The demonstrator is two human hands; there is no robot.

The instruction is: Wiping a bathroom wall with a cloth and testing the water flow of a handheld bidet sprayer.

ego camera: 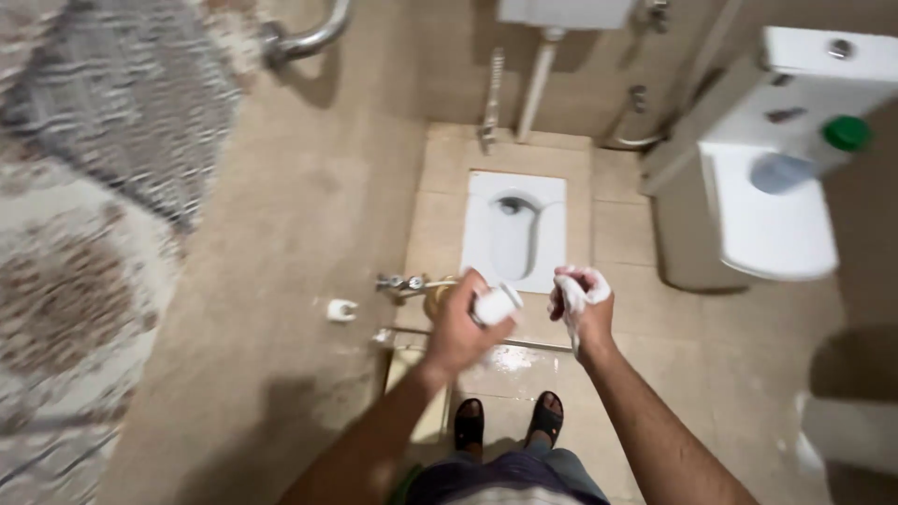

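**Head view: two hands over a wet bathroom floor, one gripping a small white container**

Head camera is looking straight down into a beige-tiled bathroom. A beige tiled floor [309, 234] is filling most of the frame, with a patterned grey and brown wall surface [103, 140] running down the left edge. At the upper right a white sitting toilet [776, 196] is standing with its lid down, and a bottle with a green cap [847, 133] is lying on top of it. A white squat pan [516, 229] is sitting in the floor at the centre, with a white pipe [536, 89] rising behind it. A metal tap [402, 281] is sticking out low at the left of the pan, and a small white object [341, 310] is lying on the floor just beside it.

The person's left hand [458, 327] is reaching forward below the pan, its fingers wrapping tightly around a small white cylindrical container [496, 304], which is tilting toward the right. The right hand [582, 304] is hovering near it, apart from it, with fingers curling loosely inward and coated in something white; whether it is holding anything is not clear. Two feet in black sandals [508, 421] are standing on wet, shining tile at the bottom.
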